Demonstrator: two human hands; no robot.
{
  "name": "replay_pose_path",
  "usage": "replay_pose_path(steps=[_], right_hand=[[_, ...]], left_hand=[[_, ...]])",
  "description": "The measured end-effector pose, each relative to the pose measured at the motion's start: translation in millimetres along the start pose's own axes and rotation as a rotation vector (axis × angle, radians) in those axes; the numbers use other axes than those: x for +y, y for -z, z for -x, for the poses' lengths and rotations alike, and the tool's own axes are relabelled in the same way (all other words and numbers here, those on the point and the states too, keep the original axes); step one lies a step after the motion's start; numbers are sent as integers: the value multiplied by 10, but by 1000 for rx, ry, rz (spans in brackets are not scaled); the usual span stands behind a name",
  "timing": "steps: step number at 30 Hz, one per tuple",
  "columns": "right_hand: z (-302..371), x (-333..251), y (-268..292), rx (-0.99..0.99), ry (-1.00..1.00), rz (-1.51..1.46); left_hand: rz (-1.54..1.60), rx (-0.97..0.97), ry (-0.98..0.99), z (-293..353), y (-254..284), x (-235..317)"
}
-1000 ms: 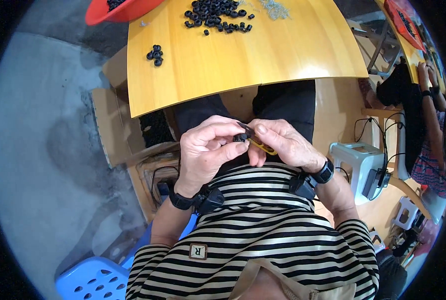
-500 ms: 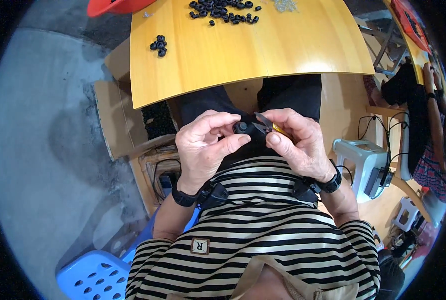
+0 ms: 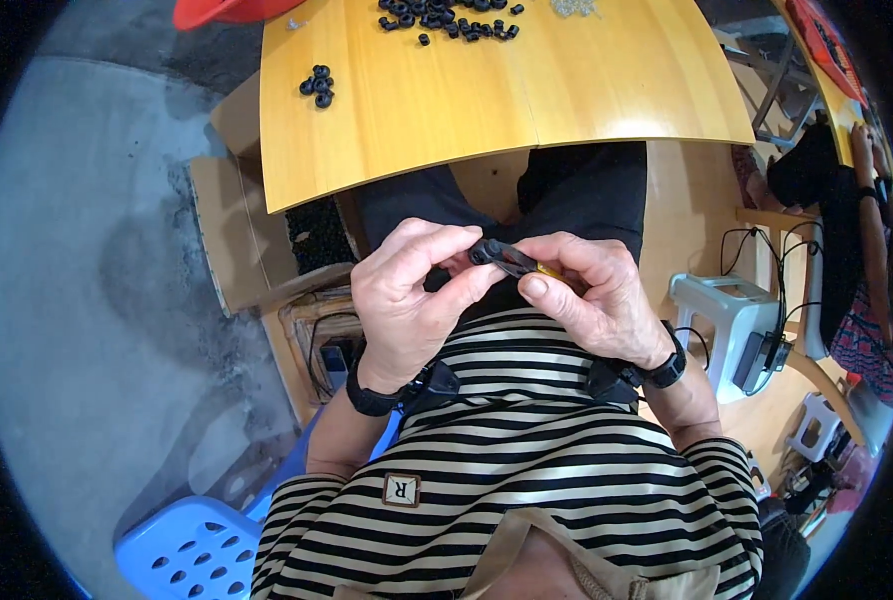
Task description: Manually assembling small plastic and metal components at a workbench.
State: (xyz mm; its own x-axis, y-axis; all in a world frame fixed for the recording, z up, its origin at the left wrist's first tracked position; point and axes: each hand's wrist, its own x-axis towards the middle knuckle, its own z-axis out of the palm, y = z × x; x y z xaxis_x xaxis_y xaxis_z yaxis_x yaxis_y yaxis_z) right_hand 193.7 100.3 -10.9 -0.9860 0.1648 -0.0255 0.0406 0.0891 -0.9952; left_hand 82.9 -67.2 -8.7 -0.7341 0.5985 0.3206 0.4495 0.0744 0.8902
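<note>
My left hand pinches a small black cylindrical part between thumb and forefinger, above my lap. In my right hand is a pair of small snips with a bit of yellow on the handle. The snips' blades reach to the black part and appear to touch it; whether they are closed on it I cannot tell. My right fingers hide most of the handle. On the wooden table ahead lie a heap of similar black parts and a smaller cluster to its left.
Small clear bits lie at the table's far side, and a red basin is at far left. A cardboard box with black parts stands below left. A pale stool and cables are at right, where another person's arm shows.
The snips have moved left from beside the black part, and their blades, spread before, now reach it. My left hand has stayed nearly in place.
</note>
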Motion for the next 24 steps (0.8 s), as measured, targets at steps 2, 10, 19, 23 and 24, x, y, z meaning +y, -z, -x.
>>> replay_pose_path(steps=[2, 10, 19, 23, 24], right_hand=[[-12, -22, 13, -21, 5, 11], [-25, 29, -96, 41, 153, -10], [29, 3, -116, -8, 17, -210], [23, 22, -125, -1, 37, -222], [8, 53, -145, 34, 116, -123]], left_hand=[[-42, 0, -41, -2, -6, 14], [-204, 30, -191, -14, -21, 65], [-184, 32, -225, -6, -10, 81], [-185, 40, -260, -15, -26, 80], [-199, 45, -268, -15, -29, 82]])
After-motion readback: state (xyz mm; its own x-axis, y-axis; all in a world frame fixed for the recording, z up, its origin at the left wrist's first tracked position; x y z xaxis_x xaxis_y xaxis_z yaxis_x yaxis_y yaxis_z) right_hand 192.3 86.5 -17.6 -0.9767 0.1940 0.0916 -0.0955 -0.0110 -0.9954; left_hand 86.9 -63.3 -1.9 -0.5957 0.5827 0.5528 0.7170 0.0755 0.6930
